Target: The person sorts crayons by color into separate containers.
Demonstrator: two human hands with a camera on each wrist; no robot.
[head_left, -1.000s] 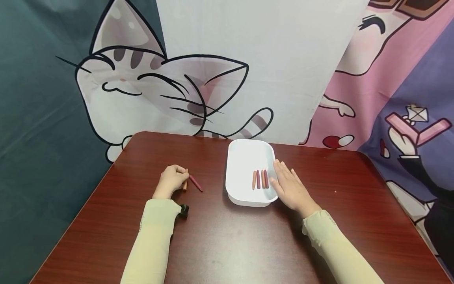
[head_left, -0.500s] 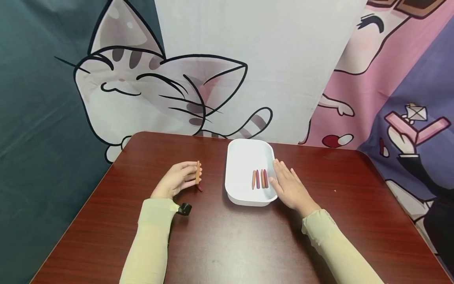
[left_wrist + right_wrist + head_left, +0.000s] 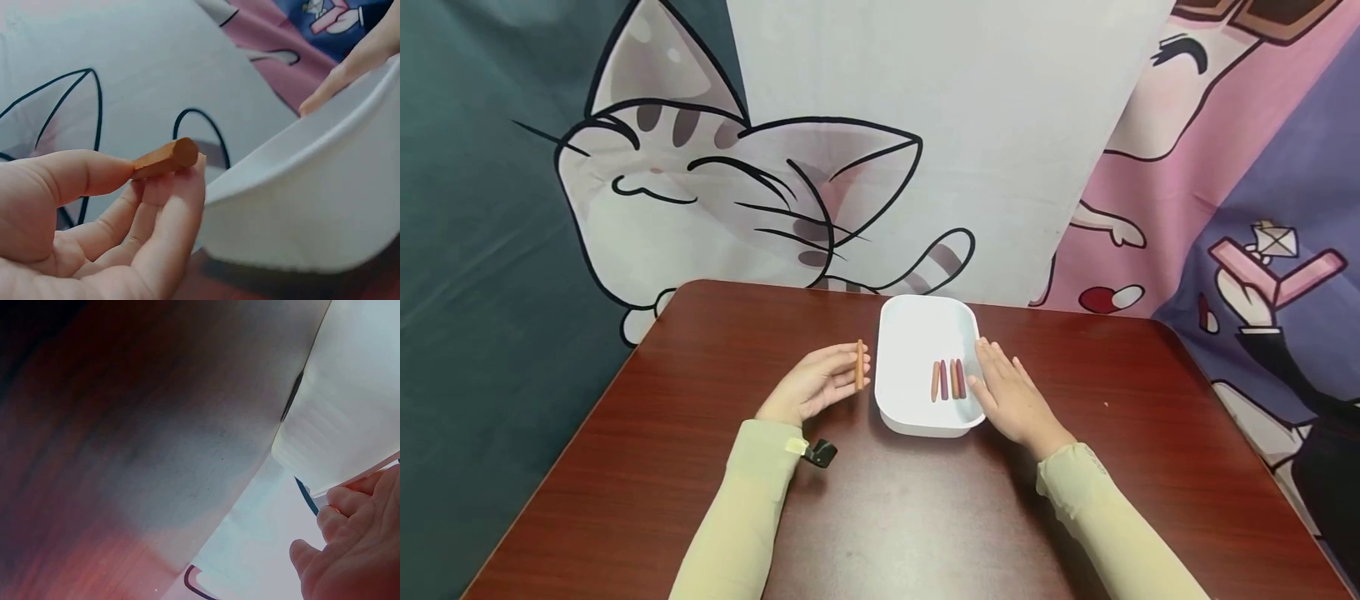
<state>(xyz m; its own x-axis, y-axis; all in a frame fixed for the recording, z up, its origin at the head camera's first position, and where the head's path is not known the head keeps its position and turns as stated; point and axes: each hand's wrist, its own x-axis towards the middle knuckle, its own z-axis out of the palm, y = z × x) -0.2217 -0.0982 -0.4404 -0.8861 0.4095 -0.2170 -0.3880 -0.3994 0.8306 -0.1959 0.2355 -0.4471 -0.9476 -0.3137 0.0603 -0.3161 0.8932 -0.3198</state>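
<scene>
My left hand (image 3: 815,385) pinches an orange-brown crayon (image 3: 860,365) between thumb and fingertips, just left of the white tray (image 3: 910,408). In the left wrist view the crayon's flat end (image 3: 185,152) points toward the camera, and the tray wall (image 3: 300,212) rises close by on the right. Inside the tray's right half several crayons, orange-brown (image 3: 936,381) and dark red (image 3: 944,380), lie side by side. My right hand (image 3: 1017,396) rests against the tray's right rim with fingers straight. No dark red crayon shows on the table; the left hand covers part of that area.
The tray stands near the far edge of the brown wooden table (image 3: 887,517). A black strap piece (image 3: 820,453) sticks out from the left wrist. Behind the table hangs a cloth printed with a cartoon cat (image 3: 647,225).
My left hand lifted the orange-brown crayon from the table and carried it right, up beside the tray. The dark red crayon near it has gone from sight. The right hand stays put.
</scene>
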